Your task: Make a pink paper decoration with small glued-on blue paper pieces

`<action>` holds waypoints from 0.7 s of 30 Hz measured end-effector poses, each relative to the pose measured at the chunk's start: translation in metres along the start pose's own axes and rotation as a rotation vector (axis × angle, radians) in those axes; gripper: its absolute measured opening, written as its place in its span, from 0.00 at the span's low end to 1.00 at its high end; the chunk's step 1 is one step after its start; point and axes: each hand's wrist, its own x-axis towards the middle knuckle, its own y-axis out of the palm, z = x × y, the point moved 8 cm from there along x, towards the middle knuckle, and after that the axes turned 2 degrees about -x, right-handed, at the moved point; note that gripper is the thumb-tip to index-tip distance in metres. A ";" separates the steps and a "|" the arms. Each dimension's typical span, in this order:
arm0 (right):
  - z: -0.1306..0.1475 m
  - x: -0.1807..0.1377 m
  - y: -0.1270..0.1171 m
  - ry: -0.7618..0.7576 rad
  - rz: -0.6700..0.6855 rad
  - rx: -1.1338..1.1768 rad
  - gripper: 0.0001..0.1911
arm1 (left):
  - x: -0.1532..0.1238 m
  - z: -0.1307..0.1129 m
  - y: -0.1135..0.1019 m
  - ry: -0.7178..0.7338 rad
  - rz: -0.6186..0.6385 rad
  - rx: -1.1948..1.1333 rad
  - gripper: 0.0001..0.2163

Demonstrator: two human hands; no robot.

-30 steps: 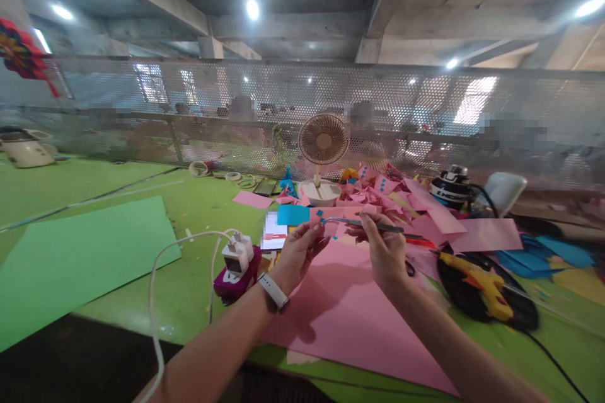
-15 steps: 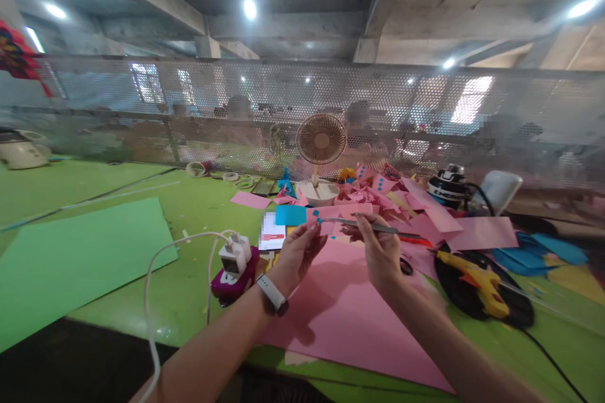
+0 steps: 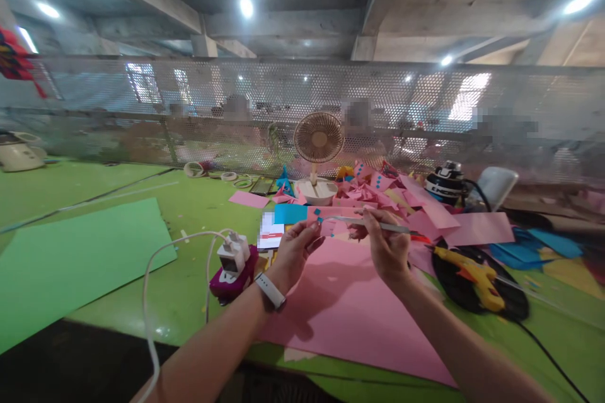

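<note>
My left hand (image 3: 295, 253) pinches the left end of a pink paper strip (image 3: 338, 210), which carries small blue paper diamonds (image 3: 317, 212). Metal tweezers (image 3: 350, 220) are in my right hand (image 3: 388, 250), its fingers closed around their shaft. Their tip points left and meets the strip by a blue diamond near my left fingertips; whether it grips that diamond is too small to tell. Both hands are above a large pink sheet (image 3: 354, 321). A blue paper piece (image 3: 290, 213) is just behind my left hand, over a phone with a lit screen (image 3: 269, 234).
To the right, a yellow glue gun (image 3: 477, 280) rests on a black round pad. Pink scraps (image 3: 373, 189) pile up beside a small fan (image 3: 319, 138). At left are a purple power socket (image 3: 231, 280) with a white cable and a green sheet (image 3: 94, 258).
My right hand has shifted slightly right and turned the tweezers a little, their tip staying by the blue diamond. My left hand keeps its hold on the strip. The view has moved slightly.
</note>
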 end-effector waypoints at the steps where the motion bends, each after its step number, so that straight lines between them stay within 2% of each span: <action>1: 0.003 0.002 -0.003 -0.038 -0.009 -0.015 0.10 | -0.001 0.000 0.001 0.001 -0.001 0.015 0.08; 5: 0.022 0.008 -0.005 -0.284 0.013 -0.171 0.11 | -0.006 0.002 0.010 -0.017 0.049 0.139 0.07; 8: 0.027 0.009 0.011 -0.431 0.223 -0.480 0.10 | -0.010 0.002 0.018 -0.001 0.110 0.236 0.07; 10: 0.021 0.006 0.022 -0.463 0.373 -0.631 0.11 | -0.012 0.003 0.021 0.007 0.137 0.280 0.08; 12: 0.015 0.004 0.028 -0.478 0.456 -0.693 0.11 | -0.013 0.004 0.023 0.004 0.155 0.319 0.09; 18: 0.010 0.001 0.031 -0.504 0.449 -0.749 0.10 | -0.014 0.008 0.024 -0.058 0.163 0.365 0.10; 21: 0.011 -0.002 0.035 -0.514 0.487 -0.745 0.10 | -0.014 0.009 0.025 -0.081 0.181 0.400 0.11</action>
